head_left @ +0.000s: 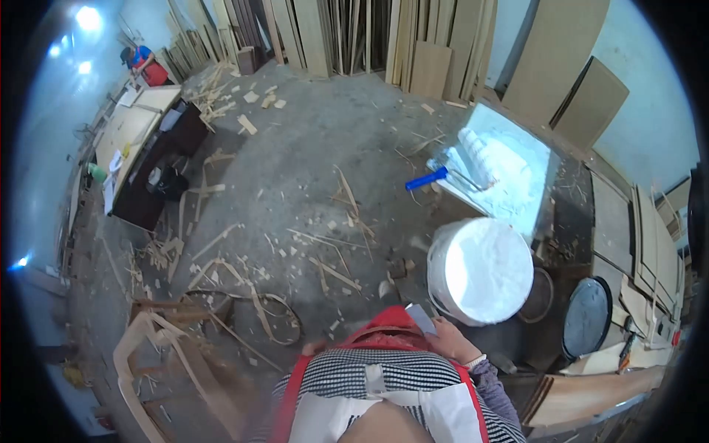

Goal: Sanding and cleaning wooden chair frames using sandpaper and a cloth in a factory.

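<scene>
My right hand [450, 341] is closed on a flat, pale grey piece [420, 318] shaped like a scraper blade, held in front of my red apron [391, 322]. Only a small part of my left hand [314, 347] shows at the apron's left side, and its fingers cannot be made out. Just beyond my right hand stands a large white bucket [436, 275] filled with a white, paste-like substance [489, 269]. Behind the bucket, a paint roller [476, 156] with a blue handle [426, 179] lies on a white-smeared board [528, 166].
Wood scraps [336, 277] litter the concrete floor. A wooden frame [133, 362] stands at the near left, a round dark-rimmed lid [587, 317] at the right. Boards [432, 70] lean along the back wall. Another person [148, 68] stands at a workbench [122, 129] far left.
</scene>
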Demonstrator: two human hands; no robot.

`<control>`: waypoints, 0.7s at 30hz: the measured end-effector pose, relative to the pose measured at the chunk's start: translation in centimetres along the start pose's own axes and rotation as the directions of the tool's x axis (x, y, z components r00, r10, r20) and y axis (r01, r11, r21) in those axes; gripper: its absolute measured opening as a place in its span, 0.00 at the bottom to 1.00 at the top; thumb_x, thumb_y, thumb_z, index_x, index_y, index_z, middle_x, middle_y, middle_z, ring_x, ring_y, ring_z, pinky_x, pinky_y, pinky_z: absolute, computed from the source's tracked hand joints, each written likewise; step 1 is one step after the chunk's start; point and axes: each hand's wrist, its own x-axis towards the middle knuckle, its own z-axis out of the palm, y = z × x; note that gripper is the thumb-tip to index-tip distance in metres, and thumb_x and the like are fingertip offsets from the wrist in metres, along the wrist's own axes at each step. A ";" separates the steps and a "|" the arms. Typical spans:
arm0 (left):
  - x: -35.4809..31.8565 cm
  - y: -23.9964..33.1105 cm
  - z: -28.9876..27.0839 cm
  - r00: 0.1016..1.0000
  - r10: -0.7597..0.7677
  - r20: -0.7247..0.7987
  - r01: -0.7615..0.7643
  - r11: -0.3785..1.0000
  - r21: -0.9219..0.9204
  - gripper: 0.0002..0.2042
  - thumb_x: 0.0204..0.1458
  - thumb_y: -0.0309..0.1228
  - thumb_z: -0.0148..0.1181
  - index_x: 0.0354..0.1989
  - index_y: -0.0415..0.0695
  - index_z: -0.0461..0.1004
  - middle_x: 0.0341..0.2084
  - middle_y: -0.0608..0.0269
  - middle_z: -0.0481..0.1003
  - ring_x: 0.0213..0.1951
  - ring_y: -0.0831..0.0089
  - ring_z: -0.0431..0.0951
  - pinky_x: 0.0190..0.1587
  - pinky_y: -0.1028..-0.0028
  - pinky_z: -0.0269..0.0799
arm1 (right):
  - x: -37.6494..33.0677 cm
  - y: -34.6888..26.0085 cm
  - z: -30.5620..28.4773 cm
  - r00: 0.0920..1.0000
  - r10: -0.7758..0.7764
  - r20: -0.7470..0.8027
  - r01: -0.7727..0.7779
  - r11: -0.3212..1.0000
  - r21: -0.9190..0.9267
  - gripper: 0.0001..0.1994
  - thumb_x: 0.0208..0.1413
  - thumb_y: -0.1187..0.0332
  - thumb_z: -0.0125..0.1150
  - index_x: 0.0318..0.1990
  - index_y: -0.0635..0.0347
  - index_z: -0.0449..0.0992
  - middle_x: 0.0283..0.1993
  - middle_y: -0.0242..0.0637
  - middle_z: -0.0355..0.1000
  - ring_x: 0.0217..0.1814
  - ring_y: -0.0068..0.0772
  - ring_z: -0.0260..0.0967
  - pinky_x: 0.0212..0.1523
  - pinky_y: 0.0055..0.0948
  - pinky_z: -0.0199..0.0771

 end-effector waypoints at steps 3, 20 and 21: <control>2.1 2.7 -2.7 0.999 -0.016 -0.031 0.016 1.000 0.005 0.12 0.53 0.38 0.61 0.39 0.42 0.78 0.31 0.56 0.80 0.35 0.64 0.80 0.39 0.63 0.75 | 6.5 -1.8 -1.2 0.998 -0.055 0.034 0.054 0.998 0.036 0.24 0.54 0.63 0.59 0.56 0.66 0.69 0.52 0.59 0.70 0.56 0.59 0.67 0.57 0.45 0.67; 31.0 22.9 -23.2 0.988 -0.081 -0.134 0.092 0.993 0.075 0.12 0.57 0.37 0.55 0.43 0.45 0.77 0.34 0.59 0.80 0.38 0.64 0.79 0.44 0.63 0.74 | 43.3 -0.8 -10.5 0.911 -0.124 0.394 -0.269 0.546 0.793 0.25 0.61 0.68 0.55 0.65 0.66 0.63 0.57 0.37 0.71 0.59 0.29 0.65 0.61 0.28 0.63; 33.4 23.9 -24.3 0.990 -0.078 -0.113 0.088 0.992 0.090 0.12 0.57 0.37 0.54 0.44 0.45 0.77 0.35 0.60 0.80 0.39 0.64 0.79 0.44 0.63 0.74 | 45.7 -0.8 -11.1 0.915 -0.083 0.394 -0.282 0.566 0.775 0.25 0.61 0.68 0.55 0.65 0.66 0.63 0.57 0.37 0.71 0.59 0.29 0.65 0.61 0.28 0.63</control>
